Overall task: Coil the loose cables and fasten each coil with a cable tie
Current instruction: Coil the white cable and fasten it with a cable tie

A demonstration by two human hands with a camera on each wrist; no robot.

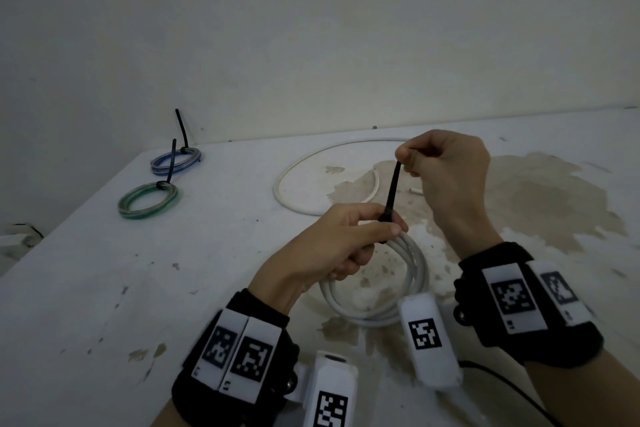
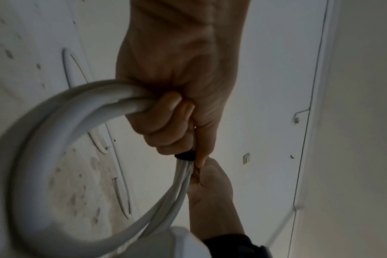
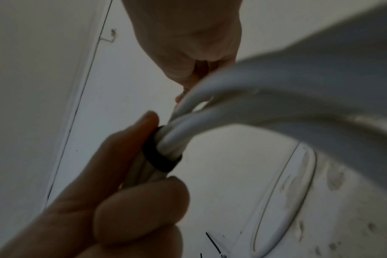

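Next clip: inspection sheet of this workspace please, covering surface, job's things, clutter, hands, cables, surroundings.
Surface: white table, stained and chipped.
Job's things: white coil with black tie looped round it; blue coil and green coil already tied, far left.
Clutter: nothing seen.
Hands: left hand grips the white coil at the tie; right hand pinches the tie's tail.
Cables: loose white cable uncoiled behind the hands.
Surroundings: bare white wall.

Left hand around white coil
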